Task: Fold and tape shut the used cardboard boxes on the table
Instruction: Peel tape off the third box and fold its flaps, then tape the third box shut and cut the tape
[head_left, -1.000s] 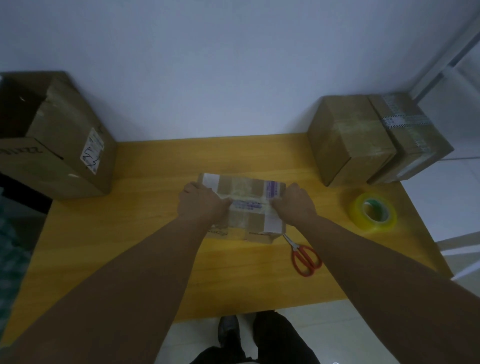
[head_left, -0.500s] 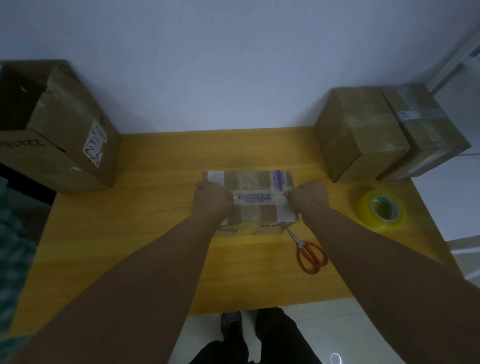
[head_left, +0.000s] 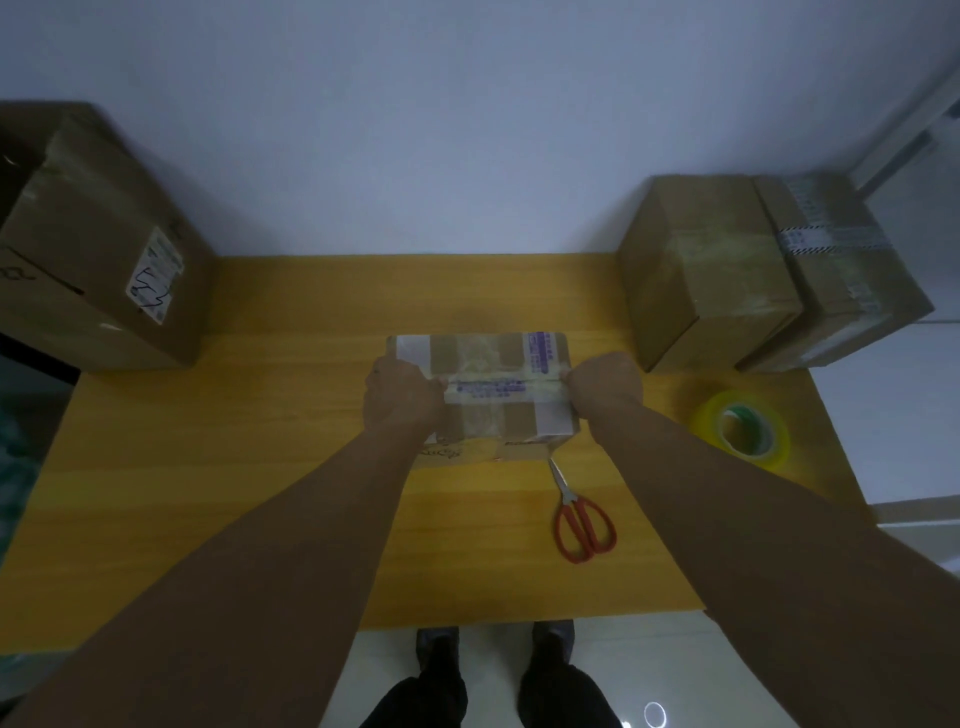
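While our left hand (head_left: 402, 397) grips the small box (head_left: 483, 358) at its left end, our right hand (head_left: 605, 384) grips the right end. Scissors (head_left: 582, 514) lie on the counter (head_left: 234, 467) just nearer.

wall (head_left: 467, 130): white | floor (head_left: 493, 657): pale tiles (glossy) | shoes (head_left: 436, 643): dark, side by side

Plain pale wall (head_left: 467, 130) behind; yellow wooden table (head_left: 208, 441); glossy light floor (head_left: 498, 670); dim light

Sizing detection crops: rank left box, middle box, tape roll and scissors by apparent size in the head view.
1. left box, even though the frame edge cuts it off
2. middle box
3. tape roll and scissors: too alike to rank
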